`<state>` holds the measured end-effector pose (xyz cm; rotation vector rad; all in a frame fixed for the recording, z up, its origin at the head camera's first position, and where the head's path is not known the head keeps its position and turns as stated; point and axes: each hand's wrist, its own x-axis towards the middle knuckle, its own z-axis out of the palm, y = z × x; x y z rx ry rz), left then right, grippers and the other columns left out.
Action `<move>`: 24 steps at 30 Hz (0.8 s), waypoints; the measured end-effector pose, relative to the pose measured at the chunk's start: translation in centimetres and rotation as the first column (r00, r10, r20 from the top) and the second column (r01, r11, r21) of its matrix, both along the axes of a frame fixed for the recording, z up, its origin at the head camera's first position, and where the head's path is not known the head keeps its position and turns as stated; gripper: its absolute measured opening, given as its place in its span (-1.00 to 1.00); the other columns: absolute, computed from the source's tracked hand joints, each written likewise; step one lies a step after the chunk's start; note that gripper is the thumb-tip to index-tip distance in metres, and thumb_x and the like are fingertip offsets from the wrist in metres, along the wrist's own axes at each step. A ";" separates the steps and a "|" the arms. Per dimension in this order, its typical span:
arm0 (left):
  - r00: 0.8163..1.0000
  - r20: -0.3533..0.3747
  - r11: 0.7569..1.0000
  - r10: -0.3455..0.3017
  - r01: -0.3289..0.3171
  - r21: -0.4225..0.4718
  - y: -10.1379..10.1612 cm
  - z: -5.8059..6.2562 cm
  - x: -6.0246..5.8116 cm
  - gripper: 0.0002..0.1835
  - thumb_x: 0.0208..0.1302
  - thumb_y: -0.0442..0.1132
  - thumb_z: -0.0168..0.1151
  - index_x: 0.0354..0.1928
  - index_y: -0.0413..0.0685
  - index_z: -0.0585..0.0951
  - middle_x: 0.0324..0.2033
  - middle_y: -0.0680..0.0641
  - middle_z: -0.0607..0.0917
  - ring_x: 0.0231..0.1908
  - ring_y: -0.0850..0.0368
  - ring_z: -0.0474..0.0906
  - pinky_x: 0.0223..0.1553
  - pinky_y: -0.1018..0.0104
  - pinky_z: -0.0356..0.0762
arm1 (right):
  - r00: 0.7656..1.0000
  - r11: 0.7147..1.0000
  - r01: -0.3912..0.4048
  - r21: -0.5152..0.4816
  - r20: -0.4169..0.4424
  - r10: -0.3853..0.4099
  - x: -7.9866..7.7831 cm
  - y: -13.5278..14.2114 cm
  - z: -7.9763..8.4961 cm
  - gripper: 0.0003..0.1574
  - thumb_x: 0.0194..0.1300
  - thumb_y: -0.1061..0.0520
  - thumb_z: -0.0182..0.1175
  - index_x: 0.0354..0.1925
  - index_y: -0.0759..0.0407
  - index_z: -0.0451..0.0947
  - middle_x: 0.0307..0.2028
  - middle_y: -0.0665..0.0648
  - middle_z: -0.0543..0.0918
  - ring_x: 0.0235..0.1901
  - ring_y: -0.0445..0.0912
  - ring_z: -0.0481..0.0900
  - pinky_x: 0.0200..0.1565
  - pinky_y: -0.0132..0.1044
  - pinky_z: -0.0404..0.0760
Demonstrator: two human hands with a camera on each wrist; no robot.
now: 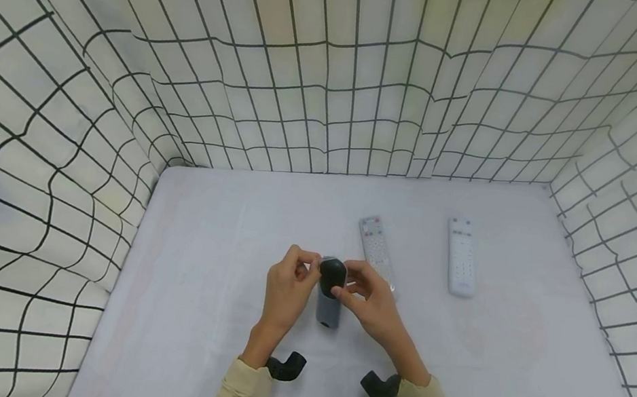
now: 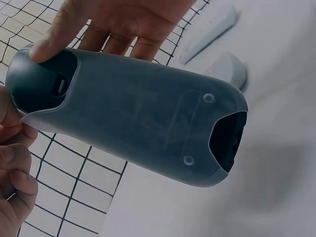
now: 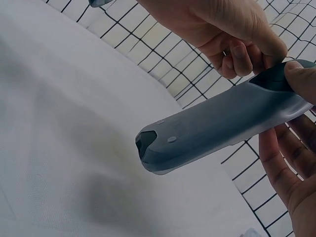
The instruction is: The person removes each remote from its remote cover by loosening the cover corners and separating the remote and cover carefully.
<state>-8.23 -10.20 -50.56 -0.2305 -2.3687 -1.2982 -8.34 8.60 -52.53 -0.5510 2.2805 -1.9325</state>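
Observation:
A dark remote control [image 1: 333, 276] sits inside a translucent grey-blue sleeve cover [image 2: 143, 108], held up over the white table with its back showing. The rounded dark end comes out of the cover's wide opening, and a notch at the other end shows more of the dark body. My right hand [image 1: 371, 302] grips the opening end, thumb on the dark surface and fingers behind. With thumb and fingertips, my left hand [image 1: 289, 287] pinches the cover's edge at that same end. In the right wrist view the left hand's other fingers are curled in.
On the white tabletop [image 1: 216, 224], a light remote [image 1: 375, 245] lies just behind the right hand. A second white remote [image 1: 461, 257] lies farther right. Black wire-grid panels [image 1: 336, 78] with white backing stand around the back and sides.

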 end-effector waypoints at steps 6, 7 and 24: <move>0.998 0.054 0.999 -0.029 0.026 0.047 -0.2 0.0 0.0 -0.93 0.40 -0.34 0.32 -0.18 -0.20 0.63 -0.61 -0.03 0.52 -0.56 0.28 0.31 -0.55 0.46 0.28 | 1.000 1.000 -0.006 0.007 -0.023 0.006 0.1 0.0 0.2 -0.48 0.36 0.23 0.40 0.24 0.15 0.52 0.07 0.19 0.68 0.00 -0.23 0.64 0.02 -0.37 0.70; 0.997 0.072 0.998 -0.032 0.027 0.058 -0.3 0.0 0.0 -0.93 0.40 -0.34 0.32 -0.18 -0.20 0.63 -0.60 -0.03 0.53 -0.55 0.27 0.32 -0.54 0.46 0.29 | 0.999 1.000 -0.006 0.006 -0.034 0.006 0.2 0.0 0.2 -0.49 0.35 0.25 0.40 0.23 0.16 0.53 0.06 0.20 0.68 0.00 -0.23 0.64 0.03 -0.37 0.70; 0.970 0.240 0.984 -0.047 0.004 0.176 -0.8 0.1 0.1 -0.94 0.40 -0.33 0.36 -0.19 -0.13 0.64 -0.41 -0.05 0.74 -0.41 0.23 0.49 -0.32 0.47 0.45 | 0.998 1.000 0.001 0.013 -0.060 0.000 -0.1 0.1 0.3 -0.48 0.33 0.25 0.41 0.22 0.14 0.55 0.08 0.17 0.71 0.03 -0.20 0.66 0.12 -0.28 0.69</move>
